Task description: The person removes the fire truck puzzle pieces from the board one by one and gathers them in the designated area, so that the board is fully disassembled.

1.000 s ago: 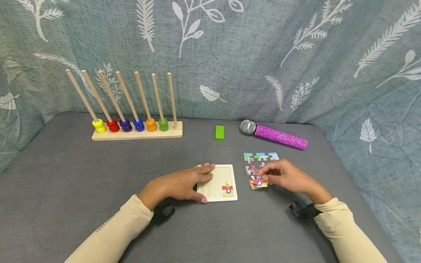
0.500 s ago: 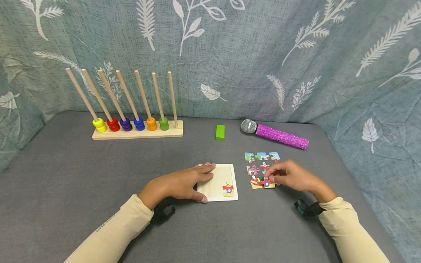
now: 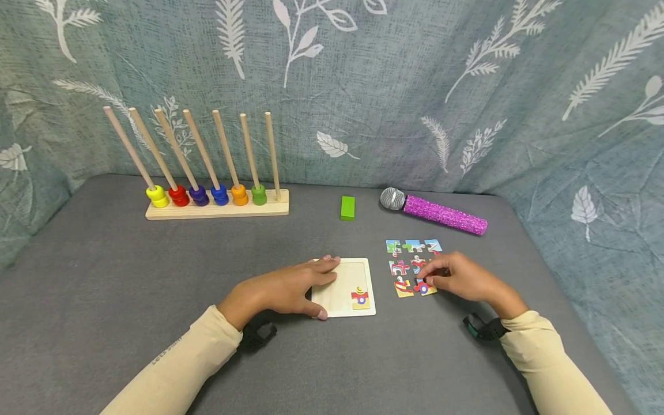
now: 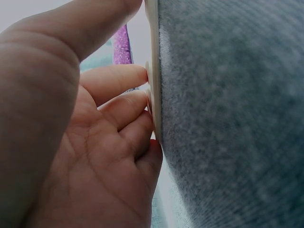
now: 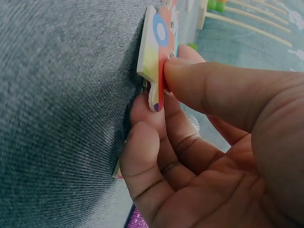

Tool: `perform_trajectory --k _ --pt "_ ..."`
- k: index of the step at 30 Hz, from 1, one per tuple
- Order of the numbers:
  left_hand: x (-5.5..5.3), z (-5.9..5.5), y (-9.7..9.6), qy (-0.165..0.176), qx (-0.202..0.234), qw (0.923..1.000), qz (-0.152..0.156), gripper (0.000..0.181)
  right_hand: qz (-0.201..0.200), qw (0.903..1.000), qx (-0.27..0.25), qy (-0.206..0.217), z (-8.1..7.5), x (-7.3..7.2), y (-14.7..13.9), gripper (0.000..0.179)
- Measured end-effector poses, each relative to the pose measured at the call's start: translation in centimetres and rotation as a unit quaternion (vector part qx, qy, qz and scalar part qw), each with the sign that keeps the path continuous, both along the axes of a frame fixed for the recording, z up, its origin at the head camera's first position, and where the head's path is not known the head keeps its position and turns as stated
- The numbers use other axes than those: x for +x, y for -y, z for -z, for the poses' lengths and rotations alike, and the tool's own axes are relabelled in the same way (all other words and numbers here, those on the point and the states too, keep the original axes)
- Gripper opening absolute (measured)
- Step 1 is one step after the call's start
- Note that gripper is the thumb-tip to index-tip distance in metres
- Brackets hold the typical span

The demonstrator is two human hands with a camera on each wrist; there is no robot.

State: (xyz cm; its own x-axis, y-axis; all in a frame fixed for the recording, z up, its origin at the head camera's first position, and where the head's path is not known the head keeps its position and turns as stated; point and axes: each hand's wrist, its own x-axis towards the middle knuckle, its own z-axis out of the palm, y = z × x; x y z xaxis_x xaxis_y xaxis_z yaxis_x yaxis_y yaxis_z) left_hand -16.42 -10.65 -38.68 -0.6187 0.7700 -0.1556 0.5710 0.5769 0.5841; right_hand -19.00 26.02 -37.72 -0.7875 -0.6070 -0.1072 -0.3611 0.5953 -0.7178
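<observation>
My left hand (image 3: 287,289) rests on a pale wooden puzzle board (image 3: 346,276), fingers spread over its left part and thumb at the near edge. One puzzle piece with a wheel, red and yellow, (image 3: 360,300) sits in the board's near right corner. Over to the right, my right hand (image 3: 463,279) pinches a puzzle piece (image 5: 154,52) with a blue-ringed wheel, tilted against the cloth in the right wrist view. More loose pieces, among them a red and yellow one (image 3: 402,287) and a pink one (image 3: 398,268), lie in rows beside it; the hand hides part of the group.
A wooden bead rack (image 3: 218,210) with upright rods and coloured beads stands at the back left. Behind the board lie a green block (image 3: 347,208) and a glittery purple microphone (image 3: 441,212). A patterned curtain (image 3: 337,86) hangs behind the grey table (image 3: 311,369).
My right hand has shifted right with the wheel piece, away from the red and yellow piece at its left, and the piece has turned slightly. My left hand stays on the board.
</observation>
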Motion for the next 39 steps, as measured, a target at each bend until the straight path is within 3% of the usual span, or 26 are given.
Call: perform_trajectory --k 26,39 --pt "0.0 -0.1 0.0 -0.003 -0.007 1.0000 -0.002 0.076 0.031 0.9992 -0.004 -0.026 -0.6 -0.1 0.3 0.015" --pt "0.0 0.1 0.1 -0.003 -0.003 1.0000 -0.002 0.075 0.014 0.9998 -0.012 -0.012 -1.1 0.4 2.1 0.014"
